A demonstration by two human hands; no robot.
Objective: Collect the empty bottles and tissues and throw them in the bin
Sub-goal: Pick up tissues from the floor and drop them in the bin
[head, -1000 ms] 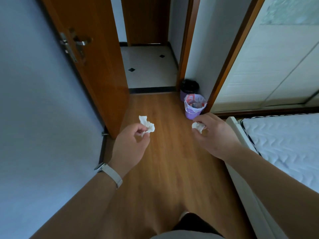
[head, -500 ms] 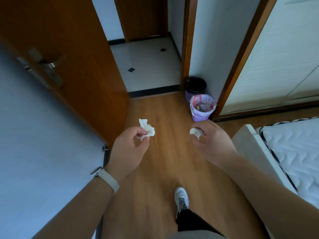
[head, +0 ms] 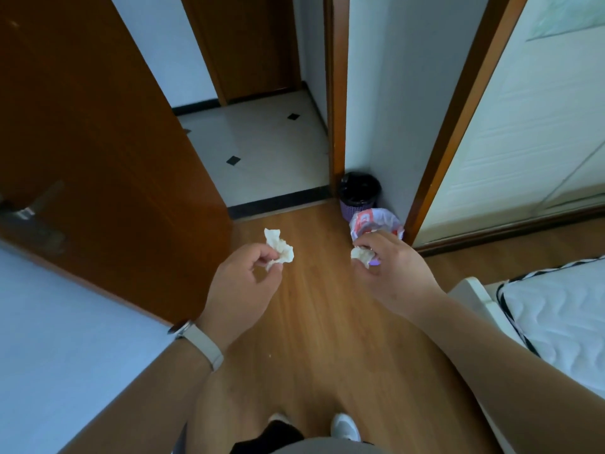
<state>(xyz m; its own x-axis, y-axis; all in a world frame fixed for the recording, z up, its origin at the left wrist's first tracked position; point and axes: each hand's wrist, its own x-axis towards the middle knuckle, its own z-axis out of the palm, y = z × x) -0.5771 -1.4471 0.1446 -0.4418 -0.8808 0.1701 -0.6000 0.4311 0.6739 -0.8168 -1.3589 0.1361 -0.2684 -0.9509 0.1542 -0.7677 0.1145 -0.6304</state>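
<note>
- The left hand [head: 242, 283] pinches a crumpled tissue [head: 278, 250] to the left of the printed-bag bin [head: 376, 222]. The tissue's long axis sticks up out of the fingers.
- The right hand [head: 396, 276] pinches a balled tissue [head: 361, 255] just before that bin. No clear long axis.
- The red print on the bin's bag is too blurred to read.
- A black-lined bin [head: 358, 191] stands just behind it.

Left hand [head: 242, 283], right hand [head: 394, 273]: curled pinches.
</note>
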